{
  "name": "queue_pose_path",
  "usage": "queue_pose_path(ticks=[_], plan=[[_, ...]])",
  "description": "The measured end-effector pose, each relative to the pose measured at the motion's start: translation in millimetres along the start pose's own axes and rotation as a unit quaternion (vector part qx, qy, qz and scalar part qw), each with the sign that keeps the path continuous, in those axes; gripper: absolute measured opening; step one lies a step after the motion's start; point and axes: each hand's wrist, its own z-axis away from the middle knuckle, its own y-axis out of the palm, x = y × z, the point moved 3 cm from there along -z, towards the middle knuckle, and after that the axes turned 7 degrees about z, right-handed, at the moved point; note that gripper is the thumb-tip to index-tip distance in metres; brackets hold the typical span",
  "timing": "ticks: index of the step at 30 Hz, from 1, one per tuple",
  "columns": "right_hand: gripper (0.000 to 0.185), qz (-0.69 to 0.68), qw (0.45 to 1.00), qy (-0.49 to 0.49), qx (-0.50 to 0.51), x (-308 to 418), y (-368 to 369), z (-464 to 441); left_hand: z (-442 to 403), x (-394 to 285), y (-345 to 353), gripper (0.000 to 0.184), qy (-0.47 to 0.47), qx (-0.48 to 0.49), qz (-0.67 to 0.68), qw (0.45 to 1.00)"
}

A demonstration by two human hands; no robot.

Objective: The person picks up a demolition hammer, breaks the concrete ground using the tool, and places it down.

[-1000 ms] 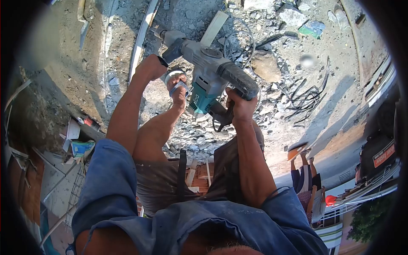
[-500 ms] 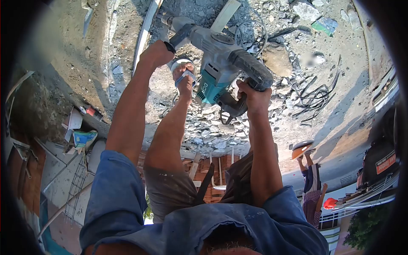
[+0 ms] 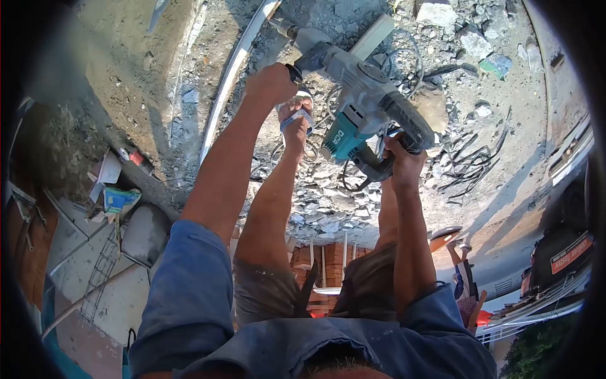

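A grey and teal demolition hammer [image 3: 363, 82] lies slantwise across the upper middle of the head view, its chuck end towards the upper left. My left hand [image 3: 271, 83] is closed around the black side handle near the front. The rear handle is in the grip of my right hand [image 3: 406, 161], fingers wrapped round it. Whether a finger presses the trigger cannot be made out. Below the tool is broken concrete rubble [image 3: 341, 205]. My foot in a sandal [image 3: 295, 115] stands close beside the teal motor housing.
A pale strip [image 3: 230, 79] runs along the ground at left. A wooden piece [image 3: 374, 36] lies behind the hammer. Black cable [image 3: 483, 161] is tangled at right, near another person [image 3: 465, 284]. Stacked bricks [image 3: 323, 265] show behind my legs; a blue-green bag [image 3: 120, 199] lies left.
The hammer and both hands have shifted to the right in the view, and much of the surroundings has shifted too. Both hands keep their hold on the handles.
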Motion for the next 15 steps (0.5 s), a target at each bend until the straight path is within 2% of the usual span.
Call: queue_pose_path(ticks=[1,3,4,6,7,8,9,10,11,12,14,15], plan=[[0.011,0.022,0.999,0.032,0.026,11.0,-4.5,-9.5,-3.7,-7.9,-15.6,0.032,0.017,-0.015,-0.003,1.000],[0.013,0.036,0.995,0.076,0.055,36.4,-9.9,-28.1,-21.5,-23.7,-31.2,0.029,-0.016,0.139,0.060,0.988],[0.013,0.032,0.996,0.068,0.056,48.3,-14.0,-34.3,-29.6,-29.9,-36.0,0.029,-0.014,0.130,0.058,0.990],[0.015,-0.007,0.986,0.094,0.134,42.1,-12.2,-36.9,-32.7,-25.4,-30.6,0.034,0.031,0.166,0.013,0.985],[0.017,-0.008,0.992,0.066,0.109,26.9,-14.1,-35.6,-18.3,-27.6,-30.4,0.023,0.055,0.140,0.000,0.989],[0.014,0.020,0.998,0.015,0.052,21.1,-11.3,-16.7,7.8,-9.7,8.4,0.023,0.042,0.172,0.001,0.984],[0.013,0.024,1.000,-0.003,0.003,11.3,-2.7,2.3,15.0,0.9,25.9,0.027,0.025,0.068,0.020,0.997],[0.013,0.012,0.998,-0.041,-0.052,3.0,5.8,11.7,5.8,2.1,10.7,0.032,0.021,-0.056,0.035,0.998],[0.016,-0.024,0.999,-0.035,-0.033,7.4,5.6,8.0,0.9,-3.3,-5.6,0.035,0.025,0.003,0.016,1.000],[0.015,-0.019,0.999,0.010,-0.026,8.4,4.5,6.9,-14.0,8.0,-2.8,0.033,0.056,0.030,0.025,0.998],[0.014,-0.026,0.996,0.075,0.038,26.1,-5.3,-13.7,-20.0,-18.2,-31.6,0.032,0.031,0.196,0.035,0.979],[0.012,-0.003,0.992,0.116,0.040,42.7,-13.3,-31.5,-39.5,-20.6,-25.8,0.034,0.078,0.148,0.063,0.984]])
